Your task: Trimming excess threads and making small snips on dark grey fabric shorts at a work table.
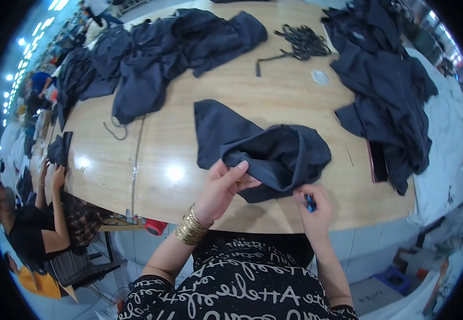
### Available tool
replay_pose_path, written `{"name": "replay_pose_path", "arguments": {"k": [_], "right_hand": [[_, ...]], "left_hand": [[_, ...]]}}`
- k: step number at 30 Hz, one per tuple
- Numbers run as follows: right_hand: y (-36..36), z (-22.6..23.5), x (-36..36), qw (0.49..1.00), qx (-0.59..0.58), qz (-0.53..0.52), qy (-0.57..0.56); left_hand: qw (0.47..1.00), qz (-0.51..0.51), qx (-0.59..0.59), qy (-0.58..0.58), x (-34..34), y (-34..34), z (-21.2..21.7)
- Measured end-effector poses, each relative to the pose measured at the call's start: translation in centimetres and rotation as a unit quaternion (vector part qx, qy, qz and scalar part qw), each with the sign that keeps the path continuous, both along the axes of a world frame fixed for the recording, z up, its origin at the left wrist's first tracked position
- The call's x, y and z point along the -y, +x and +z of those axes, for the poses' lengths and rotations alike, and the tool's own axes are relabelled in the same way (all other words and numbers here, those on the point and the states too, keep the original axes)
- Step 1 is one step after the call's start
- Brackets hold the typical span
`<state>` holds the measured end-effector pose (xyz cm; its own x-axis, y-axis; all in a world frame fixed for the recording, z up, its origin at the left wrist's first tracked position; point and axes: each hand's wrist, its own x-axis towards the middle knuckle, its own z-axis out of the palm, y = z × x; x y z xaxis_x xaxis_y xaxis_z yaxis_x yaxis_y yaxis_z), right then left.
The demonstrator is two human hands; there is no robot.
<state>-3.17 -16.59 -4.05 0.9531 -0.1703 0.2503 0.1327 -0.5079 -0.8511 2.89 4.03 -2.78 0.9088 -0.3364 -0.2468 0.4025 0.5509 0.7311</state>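
A dark navy piece of garment (215, 125) lies on the table in front of me, its near part bunched into an open, tube-like loop. My left hand (226, 184) pinches the loop's near edge between thumb and fingers; a gold bangle stack circles that wrist. At the loop's right front edge, my right hand (316, 205) is closed with its fingertips on the cloth. Tucked in the same hand is a small blue and black tool (310, 202), mostly covered by the fingers, so its kind is unclear.
Heaps of dark garments lie at the far left (157, 56) and right (383, 85). A tangle of dark cords (301, 42), a clear round disc (320, 78) and a phone-like slab (376, 160) rest on the wooden table (173, 144). Another person (39, 229) sits at left.
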Motion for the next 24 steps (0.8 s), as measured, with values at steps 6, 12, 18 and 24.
{"name": "replay_pose_path", "arguments": {"k": [6,12,18,24], "right_hand": [[-0.3,0.7,0.0,0.95,-0.153,-0.032,0.271],[-1.2,0.7,0.1,0.917,-0.207,-0.015,0.341],[-0.7,0.9,-0.1,0.98,-0.077,-0.039,0.181],[-0.3,0.6,0.1,0.986,-0.058,0.012,0.154]], "left_hand": [[0.997,-0.02,-0.001,0.069,1.7,-1.1,-1.0],[0.993,-0.036,0.022,0.114,1.5,-1.9,-2.0],[0.987,-0.074,0.039,0.138,1.8,-1.9,-1.8],[0.985,-0.1,0.039,0.138,2.1,-1.8,-1.6]]}}
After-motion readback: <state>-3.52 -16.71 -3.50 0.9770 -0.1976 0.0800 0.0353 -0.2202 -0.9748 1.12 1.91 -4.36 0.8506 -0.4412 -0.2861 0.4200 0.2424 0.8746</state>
